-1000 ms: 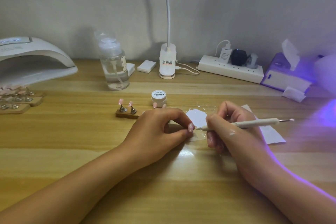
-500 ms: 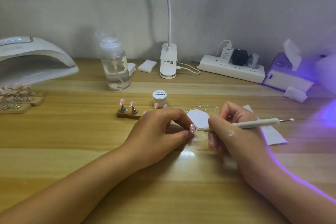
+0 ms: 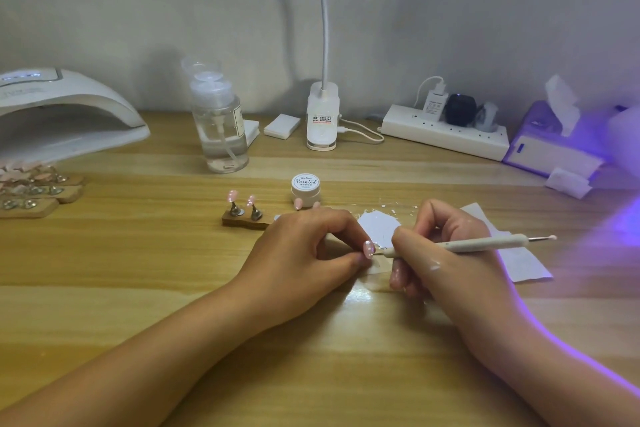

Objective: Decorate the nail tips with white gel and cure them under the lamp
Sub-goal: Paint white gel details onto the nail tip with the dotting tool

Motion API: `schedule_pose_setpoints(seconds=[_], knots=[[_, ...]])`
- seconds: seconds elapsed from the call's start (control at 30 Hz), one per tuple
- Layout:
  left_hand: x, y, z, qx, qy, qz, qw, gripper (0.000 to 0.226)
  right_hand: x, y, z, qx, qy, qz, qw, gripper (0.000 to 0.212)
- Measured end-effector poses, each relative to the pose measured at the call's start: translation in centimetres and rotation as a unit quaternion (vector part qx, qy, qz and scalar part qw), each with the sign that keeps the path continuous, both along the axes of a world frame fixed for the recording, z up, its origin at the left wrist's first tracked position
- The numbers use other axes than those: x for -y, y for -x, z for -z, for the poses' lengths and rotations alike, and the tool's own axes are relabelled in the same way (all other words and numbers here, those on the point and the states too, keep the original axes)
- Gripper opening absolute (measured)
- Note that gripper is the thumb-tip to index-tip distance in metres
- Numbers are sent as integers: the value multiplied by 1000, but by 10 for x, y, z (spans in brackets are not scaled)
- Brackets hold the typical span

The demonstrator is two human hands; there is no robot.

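Observation:
My left hand [image 3: 308, 253] pinches a pink nail tip [image 3: 368, 248] between thumb and forefinger just above the desk. My right hand [image 3: 446, 260] holds a white dotting pen [image 3: 485, 243] like a pencil, its fine point touching the nail tip. Behind the hands lies a smear of white gel [image 3: 379, 229] on the desk. A small white gel jar [image 3: 305, 188] stands behind it. Two pink nail tips sit on a wooden stand [image 3: 242, 215] to the left. The white curing lamp [image 3: 62, 114] stands at the far left.
A clear pump bottle [image 3: 220, 128], a clip lamp base [image 3: 322, 118], a power strip [image 3: 446, 132] and a tissue box [image 3: 550, 146] line the back. More stands with nail tips [image 3: 34, 189] lie at the left. White paper [image 3: 512, 253] lies under my right hand. Purple light glows at the right.
Both hands have stayed in place, with only a tiny shift of the pen point against the nail tip.

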State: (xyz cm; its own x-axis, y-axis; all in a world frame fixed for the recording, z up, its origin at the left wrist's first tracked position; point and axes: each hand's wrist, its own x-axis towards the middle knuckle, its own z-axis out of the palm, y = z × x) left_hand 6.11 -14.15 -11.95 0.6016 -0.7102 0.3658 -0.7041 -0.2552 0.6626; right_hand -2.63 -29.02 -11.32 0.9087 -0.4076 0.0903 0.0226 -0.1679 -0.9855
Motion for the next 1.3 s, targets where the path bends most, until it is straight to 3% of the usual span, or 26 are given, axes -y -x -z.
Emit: schedule_pose_setpoints(seconds=[0.33,0.67,0.87,1.3], knots=[[0,-2,1,6,0,-1,1000,21,1,-1,1,8,-4,4,1000,24],[-2,-3,4,6,-2,-1,1000,19,0,0,0,6,-3,2,1000,18],[-1,-3,4,3,-3,-2,1000,19,0,2,0,16,7,-4,1000,38],[-1,-3,4,9,5,2,1000,20,-1,1,-2,0,6,0,1000,17]])
